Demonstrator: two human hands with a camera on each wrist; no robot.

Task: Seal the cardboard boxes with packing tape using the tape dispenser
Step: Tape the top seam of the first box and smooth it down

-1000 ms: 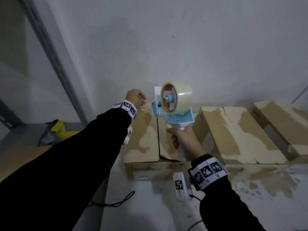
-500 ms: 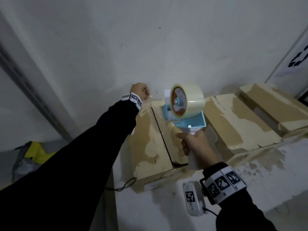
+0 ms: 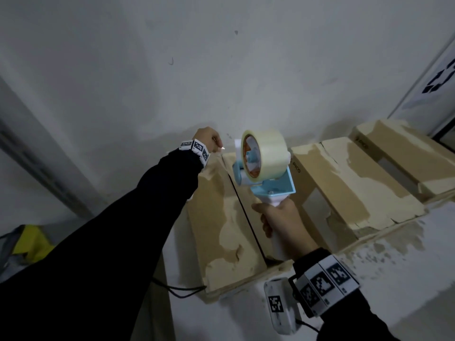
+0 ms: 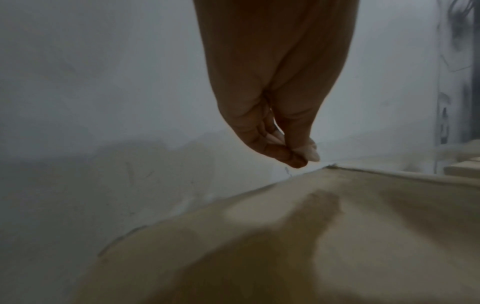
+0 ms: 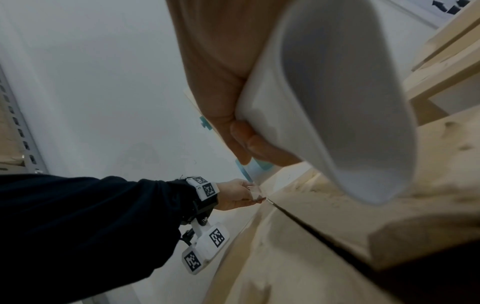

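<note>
A blue-and-white tape dispenser (image 3: 264,173) carrying a clear tape roll (image 3: 267,153) hangs upright over the far end of a worn cardboard box (image 3: 221,230). My right hand (image 3: 283,217) grips its white handle (image 5: 337,102). My left hand (image 3: 208,140) is at the box's far edge by the wall, fingers pinched together (image 4: 293,152) on the clear tape end (image 5: 255,191). The box's centre seam (image 3: 246,217) is a dark open slit between its flaps. The stretch of tape from the roll to my fingers is barely visible.
Two more worn cardboard boxes (image 3: 344,188) (image 3: 398,153) lie to the right along the white wall. A yellow and grey bag (image 3: 29,242) is at the far left, beside a grey metal upright (image 3: 37,163). A black cable (image 3: 177,289) runs at the box's near corner.
The head view has swung, so the boxes look tilted. Both hands keep their holds; the dispenser and left hand stay at the box's far end.
</note>
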